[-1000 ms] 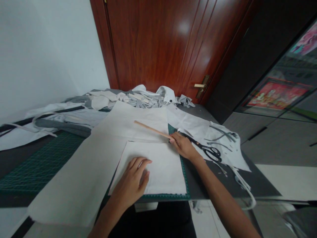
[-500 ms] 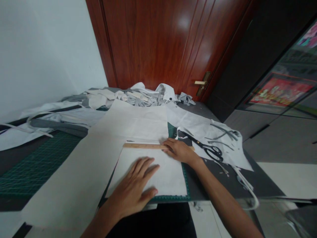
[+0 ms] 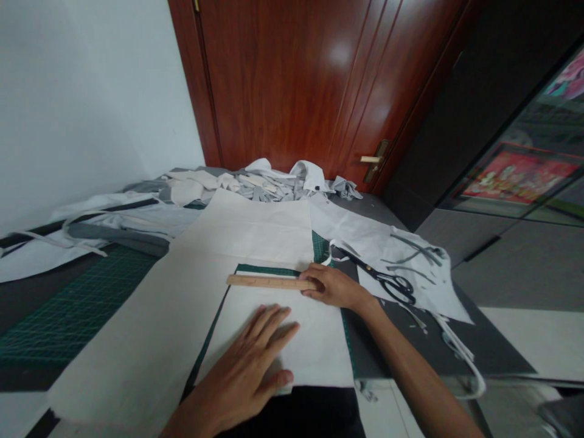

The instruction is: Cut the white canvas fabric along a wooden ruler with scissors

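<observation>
Your left hand [image 3: 246,371] lies flat, palm down, on the small rectangular piece of white fabric [image 3: 278,340], fingers spread and straight, grasping nothing; the fingertips point away from you toward the far edge of that piece, and the thumb sits at its near edge. Your right hand [image 3: 333,287] rests on the right end of the long flat wooden ruler [image 3: 269,281], fingers curled lightly over it and pressing it down rather than clenched around it. The ruler lies level across the far edge of the white piece, running leftward from your right fingertips, well ahead of your left fingertips.

Just beyond the ruler a narrow strip of the dark green gridded cutting mat [image 3: 269,269] shows, and past that lies the large sheet of off-white cloth [image 3: 191,286], which also spreads out to the left of your left hand. To the right of your right wrist, near but apart from it, black-handled scissors [image 3: 383,278] lie on a crumpled white sheet marked with grey strips [image 3: 410,267]. Far ahead of both hands a heap of white and grey fabric scraps [image 3: 260,182] sits against the reddish-brown wooden door [image 3: 310,85]. Everything rests on the dark grey table [image 3: 410,347], whose bare surface shows beside your right forearm.
</observation>
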Demonstrator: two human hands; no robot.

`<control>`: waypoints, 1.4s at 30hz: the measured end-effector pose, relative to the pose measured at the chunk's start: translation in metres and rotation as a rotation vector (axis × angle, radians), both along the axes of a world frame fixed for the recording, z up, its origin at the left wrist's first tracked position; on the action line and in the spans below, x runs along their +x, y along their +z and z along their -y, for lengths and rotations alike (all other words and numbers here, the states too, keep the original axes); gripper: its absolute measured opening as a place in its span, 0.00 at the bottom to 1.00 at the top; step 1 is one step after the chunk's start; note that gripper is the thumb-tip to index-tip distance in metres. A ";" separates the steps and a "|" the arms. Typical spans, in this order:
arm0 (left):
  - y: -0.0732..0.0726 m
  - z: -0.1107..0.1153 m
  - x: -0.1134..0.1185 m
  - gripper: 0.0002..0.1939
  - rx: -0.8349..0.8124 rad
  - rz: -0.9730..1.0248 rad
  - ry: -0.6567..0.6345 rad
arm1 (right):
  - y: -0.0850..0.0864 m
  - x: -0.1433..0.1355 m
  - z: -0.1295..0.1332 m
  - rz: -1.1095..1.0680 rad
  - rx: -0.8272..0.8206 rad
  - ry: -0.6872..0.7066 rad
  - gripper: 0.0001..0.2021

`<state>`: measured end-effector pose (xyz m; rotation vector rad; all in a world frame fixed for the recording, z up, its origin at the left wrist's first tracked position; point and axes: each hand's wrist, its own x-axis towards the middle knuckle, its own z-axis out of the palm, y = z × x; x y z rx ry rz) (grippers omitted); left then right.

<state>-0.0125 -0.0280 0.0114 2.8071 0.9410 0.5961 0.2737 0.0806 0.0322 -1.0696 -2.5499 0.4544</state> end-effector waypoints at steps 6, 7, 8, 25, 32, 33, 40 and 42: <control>-0.009 -0.037 -0.044 0.17 0.046 0.133 0.215 | -0.003 0.002 -0.001 -0.008 0.005 -0.013 0.13; -0.014 -0.045 -0.053 0.17 0.073 0.153 0.277 | -0.003 0.002 -0.001 -0.009 0.007 -0.009 0.12; -0.019 -0.053 -0.062 0.18 0.097 0.168 0.328 | -0.003 0.002 0.000 -0.009 0.008 -0.005 0.12; -0.031 -0.087 -0.122 0.26 0.165 -0.098 0.549 | -0.005 0.005 -0.003 -0.047 -0.025 -0.025 0.11; -0.030 -0.092 -0.130 0.24 0.195 -0.097 0.549 | -0.002 0.007 -0.003 -0.043 -0.008 -0.015 0.11; -0.029 -0.090 -0.124 0.25 0.210 -0.070 0.523 | -0.003 0.007 -0.003 -0.047 0.007 -0.015 0.11; -0.017 -0.067 -0.045 0.23 0.155 -0.011 0.241 | -0.016 0.015 -0.011 -0.075 0.116 -0.037 0.16; -0.017 -0.065 -0.031 0.22 0.164 -0.004 0.239 | -0.019 0.016 -0.013 -0.076 0.125 -0.035 0.17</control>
